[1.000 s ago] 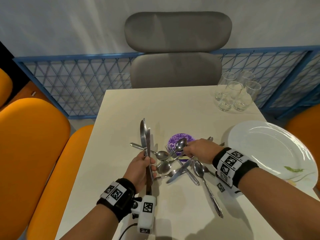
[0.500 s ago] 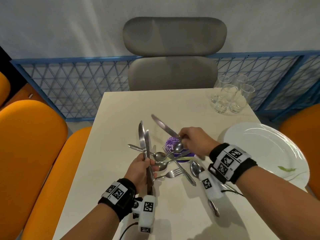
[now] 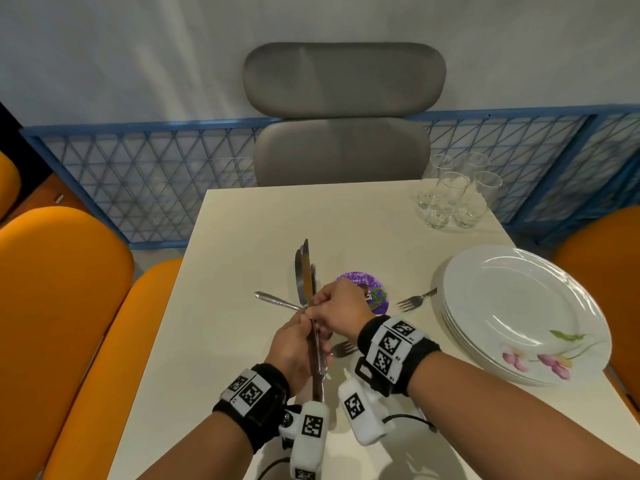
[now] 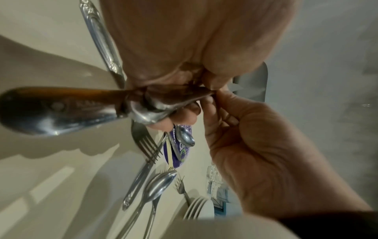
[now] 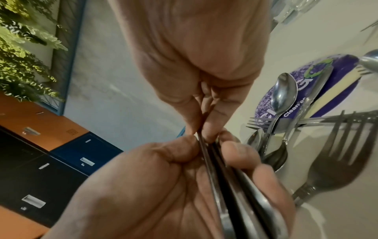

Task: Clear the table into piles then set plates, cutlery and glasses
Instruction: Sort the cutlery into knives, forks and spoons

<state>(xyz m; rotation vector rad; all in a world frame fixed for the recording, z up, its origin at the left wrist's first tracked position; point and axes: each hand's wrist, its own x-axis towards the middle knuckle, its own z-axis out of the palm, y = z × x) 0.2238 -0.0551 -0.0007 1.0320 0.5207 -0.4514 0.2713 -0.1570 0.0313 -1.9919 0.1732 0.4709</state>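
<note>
My left hand (image 3: pixel 300 336) grips a bundle of knives (image 3: pixel 304 271) upright over the middle of the cream table (image 3: pixel 277 220), blades pointing away. My right hand (image 3: pixel 317 306) pinches one more knife against that bundle; in the right wrist view its fingertips (image 5: pixel 201 129) squeeze the thin blade just above the left hand's knives (image 5: pixel 235 186). Loose spoons (image 4: pixel 161 182) and forks (image 4: pixel 147 148) lie under the hands, some across a purple disc (image 3: pixel 363 289). A stack of white plates (image 3: pixel 519 313) sits at the right. Several glasses (image 3: pixel 450 195) cluster at the far right corner.
A fork (image 3: pixel 415 301) lies beside the plate stack and a spoon handle (image 3: pixel 277 301) sticks out left of the knives. A grey chair (image 3: pixel 343 116) faces the table's far edge. Orange seats (image 3: pixel 69 306) flank the left side, and another stands at the right.
My right hand lifted a knife out of the pile, swung it left and brought it against the bundle in my left hand. The left hand stayed put with its knives.
</note>
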